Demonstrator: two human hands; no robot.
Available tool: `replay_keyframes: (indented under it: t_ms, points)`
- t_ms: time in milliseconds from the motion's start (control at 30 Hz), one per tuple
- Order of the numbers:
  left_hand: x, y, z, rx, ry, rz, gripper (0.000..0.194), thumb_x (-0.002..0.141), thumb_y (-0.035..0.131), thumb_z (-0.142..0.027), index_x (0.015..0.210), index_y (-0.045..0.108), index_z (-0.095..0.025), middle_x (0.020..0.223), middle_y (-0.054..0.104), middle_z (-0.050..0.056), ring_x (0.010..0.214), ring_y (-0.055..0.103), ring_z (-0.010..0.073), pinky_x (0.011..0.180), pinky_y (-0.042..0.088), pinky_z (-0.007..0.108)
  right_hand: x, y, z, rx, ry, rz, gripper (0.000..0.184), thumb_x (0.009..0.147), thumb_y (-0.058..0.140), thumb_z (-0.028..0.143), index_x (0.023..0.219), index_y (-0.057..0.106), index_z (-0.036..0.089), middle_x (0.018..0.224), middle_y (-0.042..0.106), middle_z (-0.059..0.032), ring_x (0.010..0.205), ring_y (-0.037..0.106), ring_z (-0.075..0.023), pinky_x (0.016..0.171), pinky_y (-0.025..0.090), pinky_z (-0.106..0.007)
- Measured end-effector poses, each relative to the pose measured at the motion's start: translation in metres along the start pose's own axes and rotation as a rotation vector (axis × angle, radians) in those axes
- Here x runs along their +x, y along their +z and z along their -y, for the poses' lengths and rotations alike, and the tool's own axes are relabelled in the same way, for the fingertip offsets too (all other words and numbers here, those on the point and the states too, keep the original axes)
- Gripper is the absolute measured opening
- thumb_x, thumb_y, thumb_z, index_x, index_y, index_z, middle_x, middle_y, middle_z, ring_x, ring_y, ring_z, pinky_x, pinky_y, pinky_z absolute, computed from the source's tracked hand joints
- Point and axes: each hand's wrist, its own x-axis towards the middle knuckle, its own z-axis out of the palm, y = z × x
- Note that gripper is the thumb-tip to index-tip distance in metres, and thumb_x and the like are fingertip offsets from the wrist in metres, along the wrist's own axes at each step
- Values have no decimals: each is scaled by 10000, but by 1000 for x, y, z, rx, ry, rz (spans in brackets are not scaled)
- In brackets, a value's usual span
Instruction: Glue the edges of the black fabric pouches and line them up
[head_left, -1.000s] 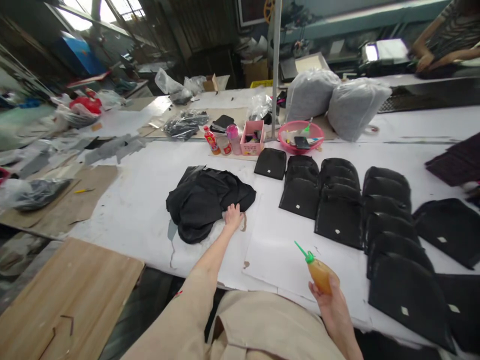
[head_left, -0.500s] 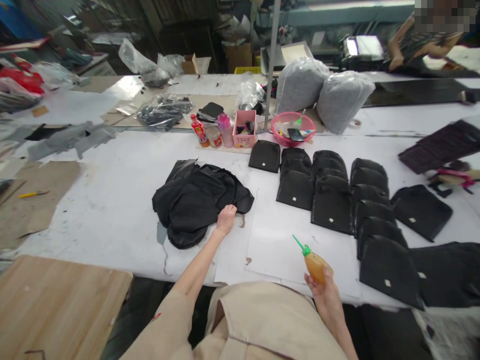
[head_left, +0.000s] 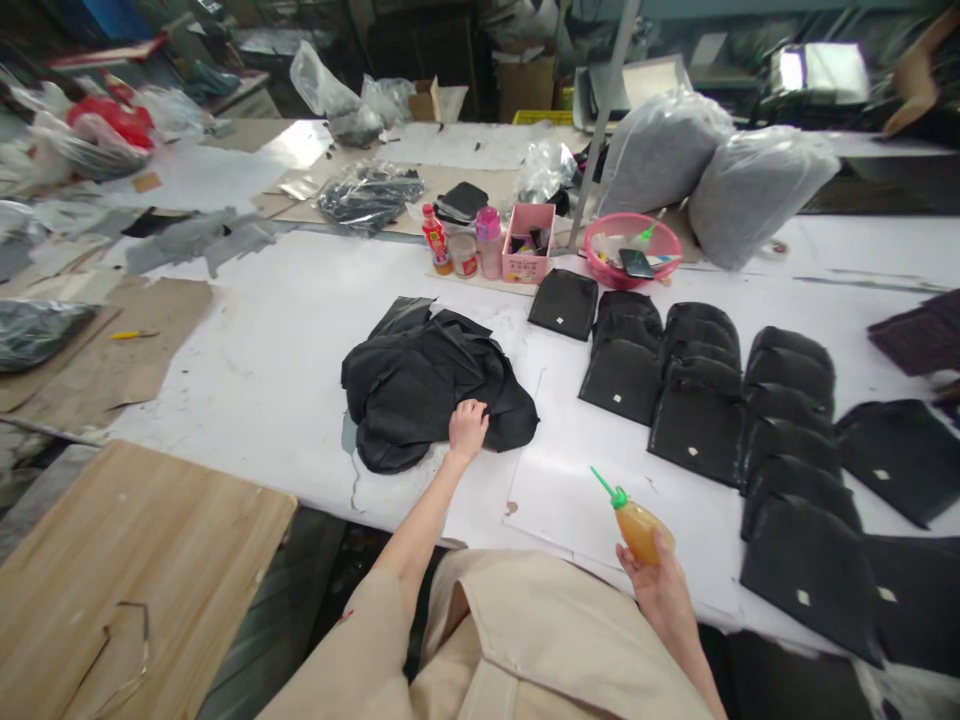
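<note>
In the head view a crumpled heap of black fabric pieces (head_left: pixel 409 385) lies on the white-covered table. My left hand (head_left: pixel 469 428) is at the heap's near right side, its fingers closed on the black fabric; the fingertips are partly hidden. My right hand (head_left: pixel 660 585) is wrapped round a squeeze bottle (head_left: pixel 642 530) of amber liquid, probably glue. The bottle tilts up to the left, and its thin green nozzle (head_left: pixel 606 484) points away from me above the table. Right of the bottle, black flat panels (head_left: pixel 697 425) with small white tags overlap in rows.
Behind the heap stand a red-capped bottle (head_left: pixel 435 240), a jar (head_left: pixel 463 256), a pink bottle (head_left: pixel 490 245), a pink box (head_left: pixel 527 265) and a pink basket (head_left: pixel 600 268). Wrapped grey bundles (head_left: pixel 757 200) sit by a metal pole (head_left: pixel 604 120). A wooden board (head_left: pixel 135 560), bearing glasses, is at left.
My head view has turned slightly left, so the scene shifts right. My left hand has moved a little further onto the black fabric. The squeeze bottle stays in my right hand.
</note>
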Motion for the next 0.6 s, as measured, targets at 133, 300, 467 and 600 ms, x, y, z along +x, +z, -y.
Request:
replay_keyframes:
  t_ms: [133,300,467,600]
  points:
    - [23,15,-4,119,-43,-42,520,932,642,-287,1407,528,-108,1469,470,240,1371,392,374,1109,363,490,3,0,1,-9,-3,18,435,637,857,506,952,697,252,874,729,27,787,672,-166,745,600,-322]
    - [52,6,13,172,-30,-32,520,926,656,-280,1408,528,-132,1471,471,220,1351,411,356,1098,380,456,0,-4,6,14,-7,-6,423,620,868,500,923,715,247,887,733,33,730,660,-146,730,608,-320]
    - [64,-14,25,132,9,31,259,921,596,-148,1166,653,-88,1284,601,194,1214,519,292,1032,431,365,-1,-5,6,57,11,-28,417,610,880,497,905,718,252,873,731,48,715,653,-130,702,615,-291]
    - [62,-21,26,85,-30,-2,222,938,466,-72,1028,668,-92,1110,657,178,1056,607,256,925,471,337,3,-4,5,83,11,-12,389,629,879,488,898,720,254,870,731,41,712,657,-131,683,624,-282]
